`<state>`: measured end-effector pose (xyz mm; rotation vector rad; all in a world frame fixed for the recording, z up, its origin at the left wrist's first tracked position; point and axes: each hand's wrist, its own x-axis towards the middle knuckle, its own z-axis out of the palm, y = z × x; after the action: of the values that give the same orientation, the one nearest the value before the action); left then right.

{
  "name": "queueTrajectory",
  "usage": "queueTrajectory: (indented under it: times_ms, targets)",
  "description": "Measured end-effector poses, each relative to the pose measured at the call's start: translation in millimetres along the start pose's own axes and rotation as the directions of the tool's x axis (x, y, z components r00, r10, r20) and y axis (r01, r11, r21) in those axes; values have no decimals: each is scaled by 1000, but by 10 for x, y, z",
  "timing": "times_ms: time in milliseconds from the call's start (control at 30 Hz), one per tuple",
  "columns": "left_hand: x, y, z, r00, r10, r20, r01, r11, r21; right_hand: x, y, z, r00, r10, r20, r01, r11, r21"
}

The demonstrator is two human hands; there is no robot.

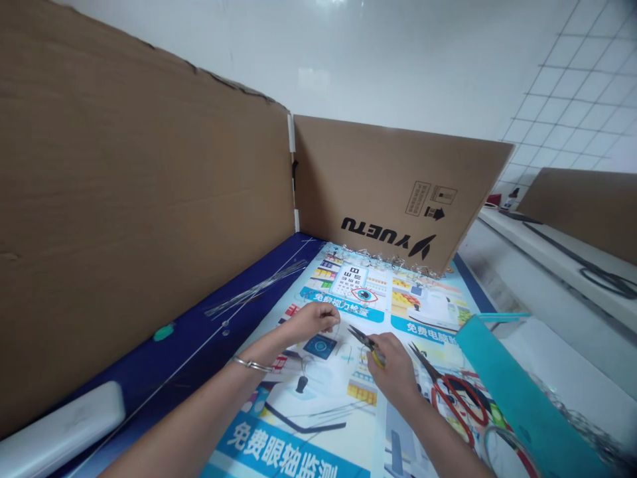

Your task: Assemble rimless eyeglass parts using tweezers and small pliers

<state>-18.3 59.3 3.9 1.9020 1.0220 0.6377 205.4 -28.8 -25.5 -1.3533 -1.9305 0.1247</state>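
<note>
My left hand (318,320), with a silver bangle (253,364) on its wrist, is closed in a pinch above the printed sheet; a thin wire loop seems to come from its fingertips. Just to the right, my right hand (391,365) grips pliers (371,346) with dark jaws and yellow on the handles. The jaws point up and left toward my left fingertips and do not touch them. Right of my right hand lie red-handled scissors (455,392). Several thin wires (256,288) lie in a bundle on the blue strip at the left.
Cardboard panels (149,166) stand left and behind, with small wire pieces (393,261) along the back one. A teal box (532,398) holding tangled wire is at the right. A white case (62,431) lies front left, a tape roll (507,445) front right.
</note>
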Motion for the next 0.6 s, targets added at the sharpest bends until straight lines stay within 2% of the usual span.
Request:
queueTrajectory:
  times_ms: [133,233,367,467,600]
  targets:
    - [26,-83,-5,999,-9,-37,10,999,35,-5,-14,-7,1000,-9,16,9,1000,-17]
    - [24,-89,-17,996,36,-77,-31,998,61,-9,-29,-12,1000,-9,21,10,1000,-30]
    - [33,-113,32,984,88,-152,-93,995,-29,-14,-25,-7,1000,-10,30,11,1000,-27]
    - [41,-160,99,984,84,-158,-102,989,-111,-14,-13,0,1000,-11,24,12,1000,-25]
    - [39,-229,110,988,91,-128,-105,988,-111,-11,-4,1,1000,-14,26,14,1000,-23]
